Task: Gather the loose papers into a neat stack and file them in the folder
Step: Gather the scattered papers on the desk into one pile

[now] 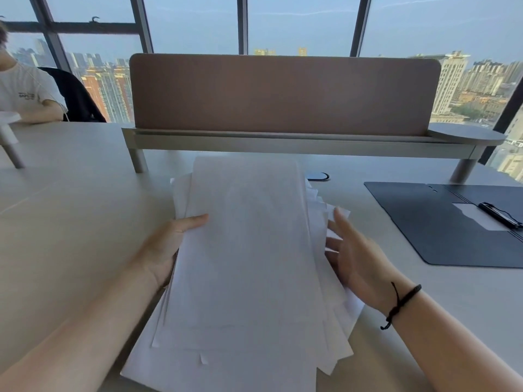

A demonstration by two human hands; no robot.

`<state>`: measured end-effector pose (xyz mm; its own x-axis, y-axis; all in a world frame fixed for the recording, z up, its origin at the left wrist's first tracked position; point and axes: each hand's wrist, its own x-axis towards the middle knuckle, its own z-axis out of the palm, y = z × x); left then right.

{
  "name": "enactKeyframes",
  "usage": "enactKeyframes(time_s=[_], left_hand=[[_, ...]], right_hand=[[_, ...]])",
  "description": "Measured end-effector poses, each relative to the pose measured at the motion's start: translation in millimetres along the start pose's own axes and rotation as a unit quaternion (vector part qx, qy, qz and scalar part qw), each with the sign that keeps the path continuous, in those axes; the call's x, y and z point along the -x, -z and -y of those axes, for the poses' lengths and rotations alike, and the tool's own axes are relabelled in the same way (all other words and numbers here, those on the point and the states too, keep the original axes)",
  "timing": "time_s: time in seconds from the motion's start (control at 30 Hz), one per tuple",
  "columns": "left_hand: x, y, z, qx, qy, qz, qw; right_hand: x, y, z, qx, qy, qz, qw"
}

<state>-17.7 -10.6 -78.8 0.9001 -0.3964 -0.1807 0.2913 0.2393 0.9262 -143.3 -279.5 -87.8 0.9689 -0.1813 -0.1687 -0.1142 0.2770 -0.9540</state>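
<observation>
Here, left hand point(167, 244) gripping papers point(246, 264), right hand point(356, 258) spread against them.

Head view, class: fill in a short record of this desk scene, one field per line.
papers: loose white sheets, uneven pile, edges fanned out at right
left hand: thumb on top sheet, gripping pile's left edge
right hand: open, fingers against pile's right edge
folder: dark blue folder, lying open, right of pile, black clip inside
surface: pale beige desk
</observation>
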Motion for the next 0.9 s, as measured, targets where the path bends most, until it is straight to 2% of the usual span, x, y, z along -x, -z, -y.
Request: enactKeyframes(time_s=[0.07,0.17,0.27,0.43,0.5,0.57,0.63,0.67,0.7,0.77,0.8,0.83,0.9], left_hand=[[3.0,-1.9,1.3,-0.031,0.021,0.012,0.999],[12.1,-9.6,3.8,-0.069,0.066,0.073,0.993],[16.6,-12.2,3.5,-0.077,0.087,0.113,0.987],[4.8,-6.8,10.0,-0.043,0.050,0.112,0.992],[-1.3,-3.9,13.5,-0.053,0.033,0.090,0.994],[-8.8,1.4,12.2,-0.022,0.013,0.042,0.999],[-18.0,13.5,9.6,0.034,0.016,-0.015,0.999],[-20.8,20.0,8.1,0.053,0.029,-0.032,0.998],[-21.8,28.5,7.3,0.052,0.044,-0.038,0.997],[-18.5,32.7,3.8,0.039,0.052,-0.028,0.997],[-19.8,34.2,6.0,0.039,0.044,-0.020,0.998],[-24.2,39.2,10.6,0.029,0.037,-0.046,0.998],[-30.6,51.6,20.3,0.073,-0.003,-0.055,0.996]], right_hand=[[2.9,-4.9,-4.7,0.027,0.024,0.008,0.999],[6.8,-9.6,-10.0,0.113,0.046,-0.002,0.993],[4.9,-9.2,-11.2,0.175,0.064,-0.043,0.982],[6.8,-5.6,1.9,0.093,0.076,-0.104,0.987],[5.0,-2.9,6.4,0.101,0.089,-0.143,0.981],[-4.6,8.7,5.6,0.214,0.111,-0.191,0.952],[-9.7,20.4,4.7,0.382,0.093,-0.226,0.892],[-8.9,23.3,5.7,0.417,0.075,-0.237,0.874],[-9.5,27.5,5.2,0.412,0.055,-0.241,0.877],[-9.6,29.0,8.7,0.346,0.036,-0.242,0.906],[-9.9,29.3,10.4,0.297,0.038,-0.243,0.923],[-8.5,28.1,13.5,0.248,0.029,-0.241,0.938],[-6.1,27.4,18.4,0.182,-0.004,-0.226,0.957]])
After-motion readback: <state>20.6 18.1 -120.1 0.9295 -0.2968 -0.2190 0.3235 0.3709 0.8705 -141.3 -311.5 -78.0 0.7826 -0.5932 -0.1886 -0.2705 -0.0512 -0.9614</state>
